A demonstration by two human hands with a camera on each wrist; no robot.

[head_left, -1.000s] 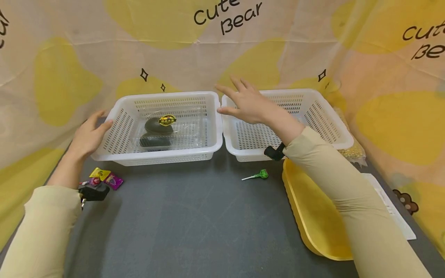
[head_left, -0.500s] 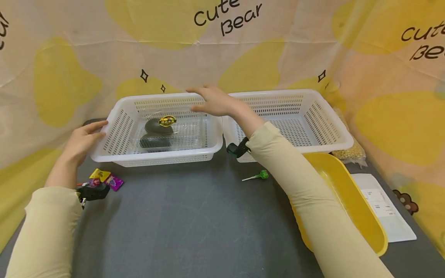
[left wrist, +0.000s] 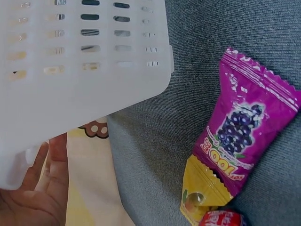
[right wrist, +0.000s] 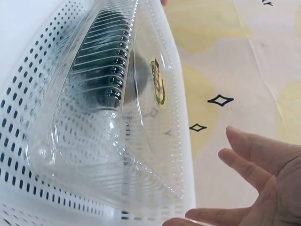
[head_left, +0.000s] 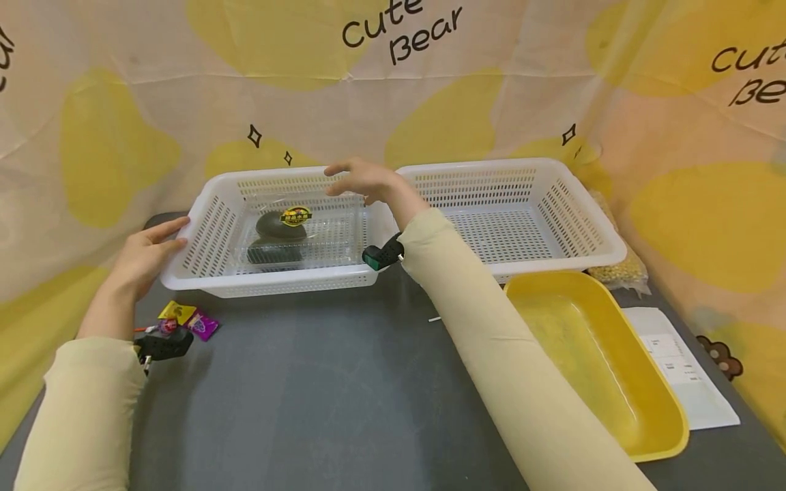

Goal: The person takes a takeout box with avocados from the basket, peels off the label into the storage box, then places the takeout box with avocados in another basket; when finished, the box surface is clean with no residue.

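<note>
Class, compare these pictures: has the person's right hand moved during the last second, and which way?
Yes. The right hand has shifted leftward, from over the right-hand basket to the far rim of the left-hand basket, which holds the clear box.

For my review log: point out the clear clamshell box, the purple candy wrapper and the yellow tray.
clear clamshell box (head_left: 319, 235), head view, clear lid.
purple candy wrapper (left wrist: 244, 127), left wrist view, grape picture.
yellow tray (head_left: 660, 402), head view, right rim.

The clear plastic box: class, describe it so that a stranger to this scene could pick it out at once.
Two white baskets stand side by side at the back of the grey table. Look in the left basket, under the right hand. The clear plastic box lies there, holding something dark under a yellow sticker; the other basket is bare.
</note>
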